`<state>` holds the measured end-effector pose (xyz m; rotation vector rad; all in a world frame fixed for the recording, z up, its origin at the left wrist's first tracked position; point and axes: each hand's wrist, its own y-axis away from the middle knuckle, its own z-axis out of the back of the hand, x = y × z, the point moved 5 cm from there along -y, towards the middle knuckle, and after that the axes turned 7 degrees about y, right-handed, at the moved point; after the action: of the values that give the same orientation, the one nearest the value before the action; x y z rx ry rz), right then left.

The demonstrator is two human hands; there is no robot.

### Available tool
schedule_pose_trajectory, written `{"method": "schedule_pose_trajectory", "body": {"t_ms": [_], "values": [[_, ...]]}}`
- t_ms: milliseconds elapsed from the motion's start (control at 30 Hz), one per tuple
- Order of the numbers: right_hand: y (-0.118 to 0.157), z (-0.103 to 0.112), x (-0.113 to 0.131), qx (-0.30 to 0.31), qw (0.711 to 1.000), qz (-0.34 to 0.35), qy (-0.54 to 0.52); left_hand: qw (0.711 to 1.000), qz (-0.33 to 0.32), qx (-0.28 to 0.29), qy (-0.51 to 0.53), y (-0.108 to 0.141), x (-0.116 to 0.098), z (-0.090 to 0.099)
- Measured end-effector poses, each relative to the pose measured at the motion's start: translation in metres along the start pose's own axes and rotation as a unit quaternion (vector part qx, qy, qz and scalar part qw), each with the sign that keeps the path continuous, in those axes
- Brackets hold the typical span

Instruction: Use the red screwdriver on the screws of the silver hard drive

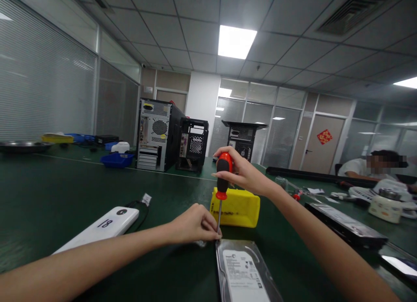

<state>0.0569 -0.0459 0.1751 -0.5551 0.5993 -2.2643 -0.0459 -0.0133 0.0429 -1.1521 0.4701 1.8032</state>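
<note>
My right hand (239, 169) grips the red and black handle of a screwdriver (223, 171), which stands nearly upright. Its thin shaft runs down to the far left corner of a hard drive (245, 271) lying label up on the table. Beside that corner, my left hand (202, 226) is closed in a pinch around the lower end of the shaft. Whether a screw sits between those fingertips is too small to make out. Just behind the hands is a yellow plastic bin (241, 208) with writing on its side.
A white power bank (100, 228) marked 18 lies left. Computer cases (153, 137) and a blue bin (117, 160) stand farther back. On the right are another drive (345, 224), a phone (402, 265) and a cream jar (386, 206). A person (368, 169) sits beyond them.
</note>
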Motion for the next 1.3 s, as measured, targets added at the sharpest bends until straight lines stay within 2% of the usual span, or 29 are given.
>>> {"method": "schedule_pose_trajectory", "body": {"t_ms": [500, 1033, 1300], "values": [[-0.001, 0.000, -0.002, -0.004, 1.000, 0.001, -0.015, 1.000, -0.001, -0.002, -0.015, 0.000, 0.005, 0.000], [-0.001, 0.001, -0.003, -0.001, 1.000, -0.002, -0.014, 1.000, -0.003, 0.008, -0.015, 0.001, 0.002, 0.000], [-0.001, 0.002, -0.003, 0.002, 1.000, 0.007, -0.019, 1.000, 0.010, 0.002, -0.010, 0.004, -0.006, 0.000]]}}
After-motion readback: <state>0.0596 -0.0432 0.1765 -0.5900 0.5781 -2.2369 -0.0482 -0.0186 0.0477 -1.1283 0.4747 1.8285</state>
